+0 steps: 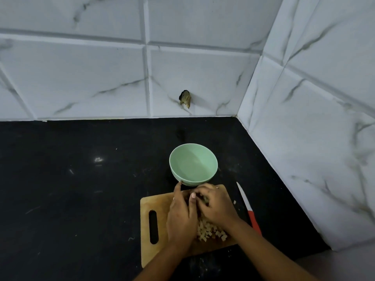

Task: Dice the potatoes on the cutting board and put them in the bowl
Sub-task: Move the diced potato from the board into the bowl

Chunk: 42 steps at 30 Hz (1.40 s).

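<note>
A wooden cutting board (156, 201) with a handle slot lies on the black counter. A pile of diced potato cubes (211, 231) sits on it between my wrists. My left hand (180, 218) and my right hand (215, 207) are cupped together over the board's far end, closing around a heap of cubes (205, 198) that shows between the fingers. A pale green bowl (193, 164) stands just beyond the board; nothing shows inside it. My left fingertip nearly touches its near wall.
A knife with a white blade and a red handle (248, 209) lies on the counter right of the board. A loose cube (234, 202) rests by it. Tiled walls meet in a corner at back right. Dark counter stretches left.
</note>
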### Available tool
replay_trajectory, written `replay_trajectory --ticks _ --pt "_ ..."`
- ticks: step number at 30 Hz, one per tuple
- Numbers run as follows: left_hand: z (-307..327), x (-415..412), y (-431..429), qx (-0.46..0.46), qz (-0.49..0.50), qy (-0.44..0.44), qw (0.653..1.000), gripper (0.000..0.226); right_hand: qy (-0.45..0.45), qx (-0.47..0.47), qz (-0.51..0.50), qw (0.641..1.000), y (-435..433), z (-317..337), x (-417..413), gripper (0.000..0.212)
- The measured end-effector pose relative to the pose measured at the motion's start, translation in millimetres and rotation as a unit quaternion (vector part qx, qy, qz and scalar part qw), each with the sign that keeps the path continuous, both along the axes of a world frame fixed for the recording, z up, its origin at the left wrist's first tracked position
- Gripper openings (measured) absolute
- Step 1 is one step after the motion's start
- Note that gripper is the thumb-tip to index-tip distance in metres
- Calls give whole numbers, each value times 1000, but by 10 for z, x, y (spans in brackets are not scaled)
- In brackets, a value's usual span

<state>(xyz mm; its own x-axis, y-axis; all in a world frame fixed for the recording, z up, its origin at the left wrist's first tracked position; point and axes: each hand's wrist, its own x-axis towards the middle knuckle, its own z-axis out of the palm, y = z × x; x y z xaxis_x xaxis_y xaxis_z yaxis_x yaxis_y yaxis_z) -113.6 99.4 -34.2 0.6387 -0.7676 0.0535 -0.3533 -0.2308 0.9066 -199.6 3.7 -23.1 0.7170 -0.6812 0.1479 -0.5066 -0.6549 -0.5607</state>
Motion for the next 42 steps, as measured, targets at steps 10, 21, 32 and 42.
replay_trajectory --ticks 10,21,32,42 --pt "53 58 60 -47 -17 70 996 35 -108 58 -26 992 253 65 106 26" --pt "104 105 92 -70 -18 114 991 37 -156 49 -87 983 295 -67 -169 34" --pt "32 163 75 -78 9 104 991 39 -212 65 -169 960 289 -2 -355 33" --pt "8 158 37 -43 -33 39 998 49 -136 124 -229 956 418 -260 -391 50"
